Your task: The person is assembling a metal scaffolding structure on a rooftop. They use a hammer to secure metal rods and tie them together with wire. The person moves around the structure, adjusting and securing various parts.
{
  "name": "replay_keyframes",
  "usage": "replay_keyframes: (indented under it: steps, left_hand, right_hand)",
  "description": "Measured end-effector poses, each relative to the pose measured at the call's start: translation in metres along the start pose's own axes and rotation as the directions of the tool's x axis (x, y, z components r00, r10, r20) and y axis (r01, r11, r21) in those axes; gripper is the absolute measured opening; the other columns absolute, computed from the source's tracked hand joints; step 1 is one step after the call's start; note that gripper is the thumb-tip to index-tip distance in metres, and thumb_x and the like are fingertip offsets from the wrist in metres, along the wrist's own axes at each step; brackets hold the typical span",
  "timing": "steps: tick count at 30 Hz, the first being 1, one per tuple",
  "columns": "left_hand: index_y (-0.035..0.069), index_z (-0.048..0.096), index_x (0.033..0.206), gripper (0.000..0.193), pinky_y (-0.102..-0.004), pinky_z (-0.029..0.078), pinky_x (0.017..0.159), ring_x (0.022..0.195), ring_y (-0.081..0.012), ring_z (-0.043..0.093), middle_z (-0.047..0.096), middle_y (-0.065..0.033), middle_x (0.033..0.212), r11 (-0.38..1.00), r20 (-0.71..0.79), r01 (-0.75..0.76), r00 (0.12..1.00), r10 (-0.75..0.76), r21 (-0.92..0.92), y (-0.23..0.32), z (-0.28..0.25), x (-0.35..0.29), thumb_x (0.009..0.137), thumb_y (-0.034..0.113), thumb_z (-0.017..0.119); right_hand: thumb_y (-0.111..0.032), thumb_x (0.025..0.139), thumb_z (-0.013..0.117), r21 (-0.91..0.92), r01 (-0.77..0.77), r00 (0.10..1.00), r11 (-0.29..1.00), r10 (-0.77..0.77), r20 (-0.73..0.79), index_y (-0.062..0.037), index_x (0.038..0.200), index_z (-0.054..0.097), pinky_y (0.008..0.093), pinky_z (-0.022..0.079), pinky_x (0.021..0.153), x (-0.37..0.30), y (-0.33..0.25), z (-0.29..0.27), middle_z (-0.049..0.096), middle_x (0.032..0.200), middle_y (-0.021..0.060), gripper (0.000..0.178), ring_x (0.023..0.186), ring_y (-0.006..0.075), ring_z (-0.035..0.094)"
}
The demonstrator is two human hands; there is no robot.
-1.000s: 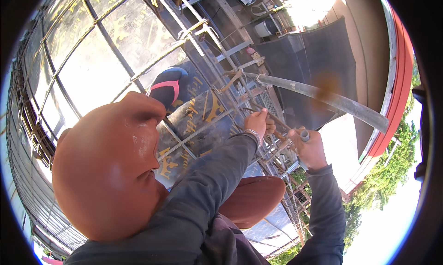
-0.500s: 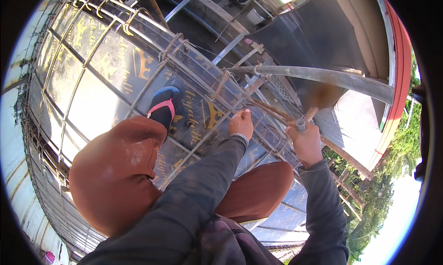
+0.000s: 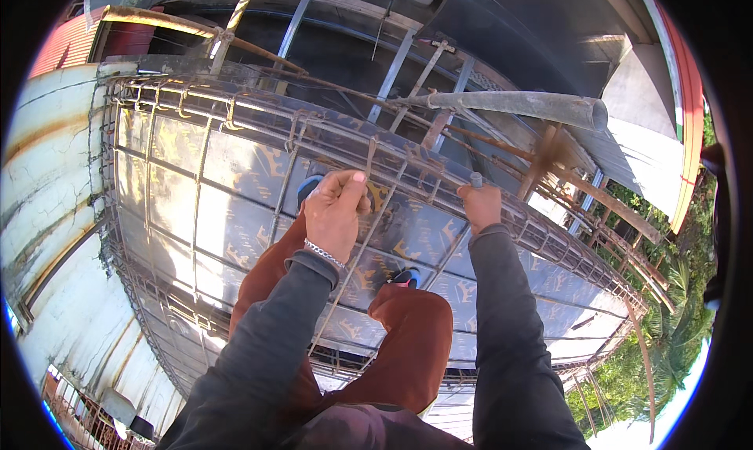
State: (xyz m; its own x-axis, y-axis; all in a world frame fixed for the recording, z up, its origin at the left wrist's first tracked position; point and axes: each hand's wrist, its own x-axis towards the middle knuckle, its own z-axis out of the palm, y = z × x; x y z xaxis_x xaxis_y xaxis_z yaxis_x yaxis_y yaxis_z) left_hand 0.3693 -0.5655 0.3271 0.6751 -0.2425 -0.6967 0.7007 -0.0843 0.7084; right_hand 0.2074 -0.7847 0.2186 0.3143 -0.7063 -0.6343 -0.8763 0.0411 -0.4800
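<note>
My left hand (image 3: 333, 211), with a bracelet at the wrist, is raised over the rebar grid (image 3: 286, 195). Its fingers are curled with thumb and forefinger pressed together; whatever they may pinch is too small to make out. My right hand (image 3: 480, 207) is a fist around a grey tube-like handle (image 3: 476, 179), whose round end pokes out above the thumb. That fist is close to the long beam cage of ribbed bars (image 3: 369, 164), tied with wire. Dark printed formwork panels (image 3: 423, 230) lie under the grid, beneath my feet in flip-flops.
A thick grey pipe (image 3: 518, 109) juts across beyond the cage, near rusty poles (image 3: 604, 203). Metal struts (image 3: 392, 74) span a lower level behind the far edge. To the left stands a stained white wall (image 3: 55, 168). Foliage (image 3: 674, 332) shows at the right.
My view has tilted up and turned, and my body has risen from a crouch. My left hand has lifted and moved left, away from the right, which keeps hold of the tube-like handle.
</note>
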Motion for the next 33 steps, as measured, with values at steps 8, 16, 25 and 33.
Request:
replay_keyframes:
  steps: [8,16,25,33]
  left_hand:
    - [0.005,0.064,0.094,0.015,-0.0254,0.047,0.056,0.061,-0.0093,0.056,0.06,-0.0001,0.076,0.951,0.007,0.282,0.959,-0.285,0.129,-0.058,-0.052,-0.026,0.095,0.02,0.061]
    - [0.003,0.066,0.099,0.022,-0.026,0.049,0.055,0.06,-0.0107,0.057,0.061,-0.0011,0.077,0.893,-0.005,0.305,0.947,-0.321,0.33,-0.116,-0.059,-0.008,0.093,0.024,0.066]
    - [0.002,0.055,0.125,0.062,-0.0284,0.055,0.056,0.073,-0.0154,0.063,0.063,-0.006,0.093,0.899,-0.124,0.386,0.922,-0.367,0.205,-0.208,0.023,0.13,0.08,0.037,0.079]
    - [-0.013,0.054,0.11,0.063,-0.0276,0.049,0.042,0.05,-0.0172,0.06,0.063,-0.0128,0.076,0.939,-0.159,0.175,0.978,-0.132,0.295,-0.261,0.07,0.181,0.08,0.035,0.08]
  right_hand:
    - [-0.032,0.075,0.067,-0.476,0.238,0.971,0.847,-0.192,0.143,-0.0079,0.091,0.073,0.0455,0.053,0.077,-0.007,-0.007,-0.004,0.07,0.085,0.0191,0.029,0.082,0.0376,0.067]
    - [-0.036,0.076,0.069,-0.439,0.354,0.924,0.826,-0.234,0.303,-0.0094,0.1,0.073,0.0492,0.054,0.072,-0.062,0.002,-0.008,0.071,0.086,0.0175,0.036,0.081,0.0377,0.067]
    - [-0.009,0.089,0.066,0.731,-0.264,0.872,0.629,0.48,-0.098,0.0092,0.108,0.066,0.0294,0.051,0.082,-0.257,0.07,0.048,0.069,0.099,0.0155,0.027,0.091,0.0186,0.065]
    - [-0.007,0.089,0.064,0.748,-0.327,0.852,0.577,0.523,-0.031,0.0105,0.11,0.065,0.0295,0.05,0.086,-0.258,0.098,0.042,0.069,0.104,0.0184,0.027,0.097,0.0212,0.065]
